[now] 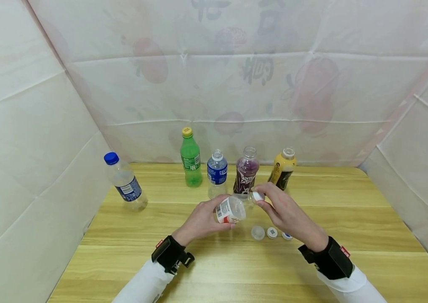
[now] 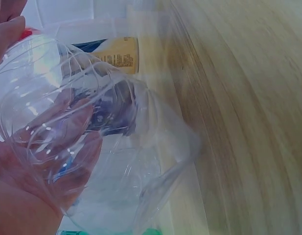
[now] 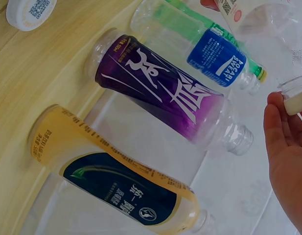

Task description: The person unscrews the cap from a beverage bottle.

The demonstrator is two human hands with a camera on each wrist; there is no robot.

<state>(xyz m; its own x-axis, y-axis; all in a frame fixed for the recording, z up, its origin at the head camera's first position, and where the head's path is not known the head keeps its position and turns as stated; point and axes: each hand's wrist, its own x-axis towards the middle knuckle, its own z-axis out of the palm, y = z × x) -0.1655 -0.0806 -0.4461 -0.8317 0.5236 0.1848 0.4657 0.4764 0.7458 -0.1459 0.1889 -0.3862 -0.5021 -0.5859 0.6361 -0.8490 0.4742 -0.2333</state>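
Observation:
My left hand (image 1: pixel 203 217) grips a clear plastic bottle (image 1: pixel 230 209) with a white and red label, tilted so its neck points right. The left wrist view shows the bottle's ribbed clear body (image 2: pixel 111 181) close up, fingers visible through it. At the bottle's mouth, my right hand (image 1: pixel 287 212) pinches a white cap (image 3: pixel 296 103) between thumb and fingers. Whether the cap is still threaded on cannot be told. Just behind the hands stand a purple-labelled bottle (image 1: pixel 245 179) and a yellow bottle (image 1: pixel 283 166), both uncapped.
Three loose caps, including a clear one (image 1: pixel 257 232) and a white one (image 1: pixel 272 232), lie before the right hand. An uncapped blue-labelled Pocari Sweat bottle (image 1: pixel 217 172) and a yellow-capped green bottle (image 1: pixel 190 162) stand behind. A blue-capped bottle (image 1: pixel 128 187) stands left. Cloth walls (image 1: pixel 206 92) border the table.

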